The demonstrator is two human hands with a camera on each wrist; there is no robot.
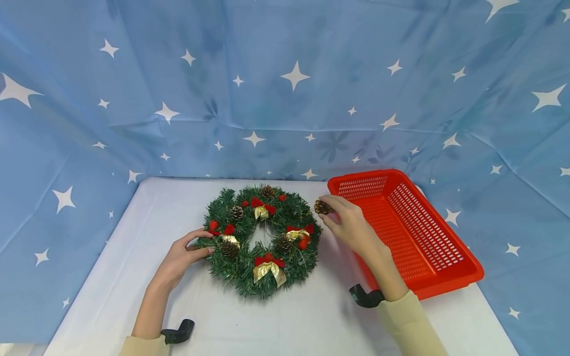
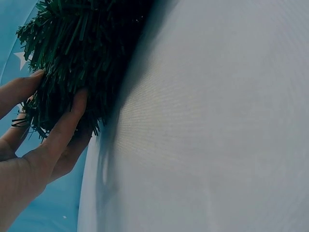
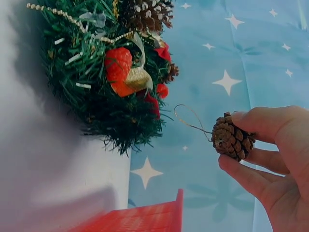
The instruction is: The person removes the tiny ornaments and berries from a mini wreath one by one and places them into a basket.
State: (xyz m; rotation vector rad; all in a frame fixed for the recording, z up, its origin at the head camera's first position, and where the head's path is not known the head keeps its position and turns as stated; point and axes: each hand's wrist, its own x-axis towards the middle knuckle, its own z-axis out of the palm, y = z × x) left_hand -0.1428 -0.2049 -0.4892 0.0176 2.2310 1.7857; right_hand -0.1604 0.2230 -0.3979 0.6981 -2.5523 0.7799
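Note:
A green tinsel wreath [image 1: 262,282] lies flat on the white table, trimmed with red-and-gold bows [image 1: 269,272], red berries and several pine cones. My left hand [image 1: 180,257] grips the wreath's left edge; in the left wrist view its fingers [image 2: 63,130] curl round the green tinsel. Above the table, just off the wreath's upper right side, my right hand [image 1: 352,225] pinches a loose brown pine cone [image 3: 231,137] between thumb and fingertips. A thin wire loop [image 3: 193,121] sticks out from the cone toward the wreath.
A red plastic basket [image 1: 427,232] with perforated walls stands on the right side of the table [image 1: 240,326], beside my right forearm. Behind the table hangs a blue cloth [image 1: 267,109] with white stars. Each wrist wears a black device [image 1: 179,332].

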